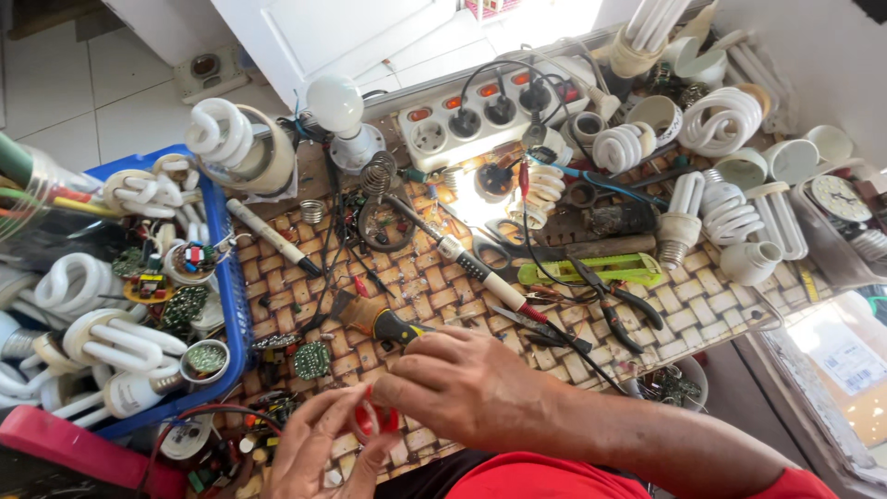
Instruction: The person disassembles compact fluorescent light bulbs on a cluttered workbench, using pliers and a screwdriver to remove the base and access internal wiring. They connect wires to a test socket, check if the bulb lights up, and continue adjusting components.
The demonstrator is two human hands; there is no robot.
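A small red ring-shaped part sits at the near edge of the woven-pattern bench, pinched between both hands. The right hand comes in from the near right, its fingers curled together and clamped on the top of the red part. The left hand rises from the near edge below it, fingers spread and bent upward, the fingertips touching the part from beneath.

Just beyond the right hand lies a yellow-and-black handled tool, and beside it a small green circuit board. Farther toward the middle, a soldering iron lies slantwise, with black-handled pliers and a green utility knife to its right. A white power strip with several plugs runs along the far edge, next to a round white bulb. A blue crate at the left edge holds spiral lamp tubes and boards. More spiral lamps crowd the far right corner.
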